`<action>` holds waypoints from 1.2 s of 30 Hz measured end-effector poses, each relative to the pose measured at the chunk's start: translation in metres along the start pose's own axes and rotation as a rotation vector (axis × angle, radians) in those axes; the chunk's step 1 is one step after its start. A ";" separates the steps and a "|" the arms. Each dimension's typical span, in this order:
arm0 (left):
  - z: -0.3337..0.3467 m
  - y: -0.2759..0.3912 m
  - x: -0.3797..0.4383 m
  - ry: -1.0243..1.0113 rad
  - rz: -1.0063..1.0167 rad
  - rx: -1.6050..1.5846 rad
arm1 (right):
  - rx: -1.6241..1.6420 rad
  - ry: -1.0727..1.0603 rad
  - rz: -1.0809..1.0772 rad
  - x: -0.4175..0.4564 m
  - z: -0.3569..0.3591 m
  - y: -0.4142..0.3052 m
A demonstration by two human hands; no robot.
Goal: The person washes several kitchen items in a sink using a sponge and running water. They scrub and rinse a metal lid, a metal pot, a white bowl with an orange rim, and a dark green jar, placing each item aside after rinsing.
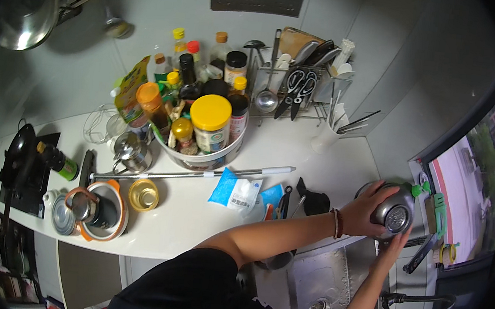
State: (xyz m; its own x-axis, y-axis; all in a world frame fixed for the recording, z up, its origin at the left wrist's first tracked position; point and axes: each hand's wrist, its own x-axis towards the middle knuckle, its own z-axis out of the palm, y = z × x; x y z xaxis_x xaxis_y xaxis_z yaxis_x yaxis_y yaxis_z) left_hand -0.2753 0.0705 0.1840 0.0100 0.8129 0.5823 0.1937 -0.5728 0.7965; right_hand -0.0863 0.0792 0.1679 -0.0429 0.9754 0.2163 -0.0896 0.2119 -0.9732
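Above the far right corner of the counter, beside the window, both my hands are on a stainless steel bowl (398, 217). Its round base faces up towards me. My left hand (367, 209), with a bracelet at the wrist, spreads its fingers over the bowl's side and grips it. My right hand (391, 252) supports the bowl from the near side, fingers pointing up along it. The bowl's mouth is hidden from me. Just left of my left hand, a crumpled black cloth (315, 202) lies on the counter.
A steel sink (321, 272) with a black faucet (418, 300) lies below my arms. A large tub (196, 162) of sauce bottles, a utensil rack (301, 87) and a white chopstick cup (326, 138) stand behind. Blue-and-white packets (236, 192), a metal pole (190, 175) and an orange-rimmed pot (119, 213) are further left.
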 end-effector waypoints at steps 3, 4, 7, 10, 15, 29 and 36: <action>-0.038 0.060 -0.015 0.076 0.142 0.021 | 0.018 -0.139 -0.184 -0.004 0.016 -0.022; -0.053 0.084 -0.023 0.086 0.135 0.061 | -0.008 -0.166 -0.206 -0.007 0.022 -0.027; -0.103 0.140 -0.070 0.168 0.112 0.251 | 0.155 -0.409 -0.304 -0.050 0.091 -0.073; -0.142 0.187 -0.124 0.269 -0.007 0.389 | 0.224 -0.574 -0.273 -0.099 0.143 -0.080; -0.191 0.194 -0.219 0.409 -0.212 0.531 | 0.046 -0.721 0.001 -0.179 0.210 -0.037; -0.268 0.102 -0.348 0.509 -0.739 0.519 | -0.086 -0.783 0.604 -0.261 0.293 0.036; -0.276 0.109 -0.350 0.472 -0.781 0.434 | -0.243 -0.769 0.618 -0.266 0.300 0.030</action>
State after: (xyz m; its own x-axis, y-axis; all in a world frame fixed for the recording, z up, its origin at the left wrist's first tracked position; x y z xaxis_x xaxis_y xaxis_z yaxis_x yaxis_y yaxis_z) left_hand -0.5285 -0.3052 0.1123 -0.6434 0.7655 0.0028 0.3206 0.2661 0.9090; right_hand -0.3762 -0.1925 0.1046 -0.6497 0.6326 -0.4215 0.3660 -0.2256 -0.9028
